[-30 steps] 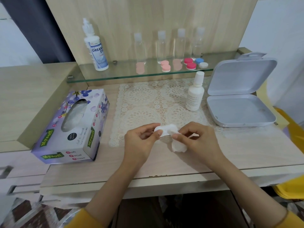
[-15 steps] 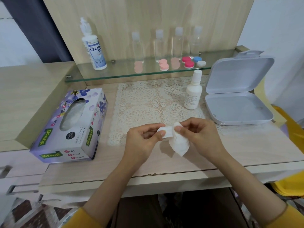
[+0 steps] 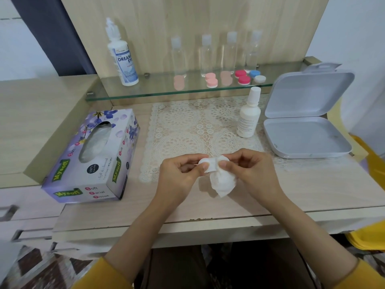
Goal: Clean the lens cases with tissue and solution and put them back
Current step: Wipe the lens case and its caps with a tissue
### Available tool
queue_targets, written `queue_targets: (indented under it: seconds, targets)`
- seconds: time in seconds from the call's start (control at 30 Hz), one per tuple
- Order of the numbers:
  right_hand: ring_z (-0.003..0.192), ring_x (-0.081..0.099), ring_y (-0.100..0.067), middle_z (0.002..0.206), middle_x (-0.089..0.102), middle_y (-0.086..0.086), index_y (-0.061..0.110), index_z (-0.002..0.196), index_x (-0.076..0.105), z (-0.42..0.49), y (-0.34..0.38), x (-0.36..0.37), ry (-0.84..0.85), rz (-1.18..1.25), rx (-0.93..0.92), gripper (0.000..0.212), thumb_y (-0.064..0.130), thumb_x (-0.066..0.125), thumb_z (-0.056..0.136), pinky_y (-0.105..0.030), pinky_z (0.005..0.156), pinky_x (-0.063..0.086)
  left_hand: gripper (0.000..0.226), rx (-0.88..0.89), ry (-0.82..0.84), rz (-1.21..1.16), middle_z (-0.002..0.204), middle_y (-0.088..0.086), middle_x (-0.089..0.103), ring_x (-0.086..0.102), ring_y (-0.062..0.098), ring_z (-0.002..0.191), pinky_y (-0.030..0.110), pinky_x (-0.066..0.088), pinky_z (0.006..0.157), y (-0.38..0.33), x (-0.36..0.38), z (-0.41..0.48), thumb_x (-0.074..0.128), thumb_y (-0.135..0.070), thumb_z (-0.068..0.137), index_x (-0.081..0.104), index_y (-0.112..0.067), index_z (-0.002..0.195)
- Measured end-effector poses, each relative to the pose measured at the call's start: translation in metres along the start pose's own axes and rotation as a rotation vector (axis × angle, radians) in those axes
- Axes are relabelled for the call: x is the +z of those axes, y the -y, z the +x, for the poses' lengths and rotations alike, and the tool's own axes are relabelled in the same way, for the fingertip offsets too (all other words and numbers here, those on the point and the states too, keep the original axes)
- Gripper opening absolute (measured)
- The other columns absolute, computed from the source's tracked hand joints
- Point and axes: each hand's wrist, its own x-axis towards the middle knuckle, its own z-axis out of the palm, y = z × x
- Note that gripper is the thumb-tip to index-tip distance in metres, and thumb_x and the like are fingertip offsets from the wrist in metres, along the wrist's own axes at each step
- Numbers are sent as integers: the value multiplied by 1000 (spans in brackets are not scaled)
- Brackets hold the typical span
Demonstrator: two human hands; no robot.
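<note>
Case [image 3: 205, 163] is pinched between thumb and forefinger of the left hand [image 3: 181, 176], just above the desk front. Tissue [image 3: 223, 181] is held against its right end by the curled fingers of the right hand [image 3: 250, 174]. Since a second ago the wad has been let out and now hangs loose below. Wiping is judged under way. Solution [image 3: 249, 115] and open box [image 3: 306, 140] are left untouched beyond.

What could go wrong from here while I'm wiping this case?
1. The case is only pinched by the fingers of the left hand; a hard push from the tissue in the right hand might pop it loose onto the desk or off its front edge.
2. The bottle stands upright just beyond the right hand; reaching back could tip it.
</note>
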Motion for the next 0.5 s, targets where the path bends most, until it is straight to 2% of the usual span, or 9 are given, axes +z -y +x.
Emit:
queue_targets:
  seconds: [0.07,0.2,0.37,0.43,0.5]
  targets:
    - [65,63,-12,73,71,-4,17,70,69,2,1,-1,30,-6,-7,17,1,72,73,-21,62,50,18,-1,-2,-15,78,0,73,70,16,75,25,56,75,-1,-1,0,68,-1,78,70,-17,86]
    - [73,66,-9,78,72,8,16,78,70,2,3,-4,106,42,-18,22,-5,67,76,-19,67,52,20,6,-7,-34,75,-1,73,70,17,74,26,56,75,-3,-4,2,67,1,78,70,-17,84]
    - [62,61,-8,73,70,-2,13,73,67,0,1,2,45,6,-18,18,-1,77,66,-17,60,48,19,-6,-4,-43,73,-1,73,70,16,74,28,56,76,-3,-1,0,66,2,78,70,-16,85]
    - [61,60,-12,70,69,-4,15,69,67,0,0,4,-1,-37,-26,17,4,79,64,-20,59,48,19,-8,-2,-44,73,-1,73,70,15,73,29,57,76,-3,0,-1,67,2,78,69,-16,85]
    - [63,62,-25,69,69,-7,18,65,66,0,-2,5,-40,-47,-27,18,8,80,64,-30,61,50,19,-3,4,-36,74,-1,73,70,15,74,30,57,76,-3,0,-1,67,1,78,70,-17,84]
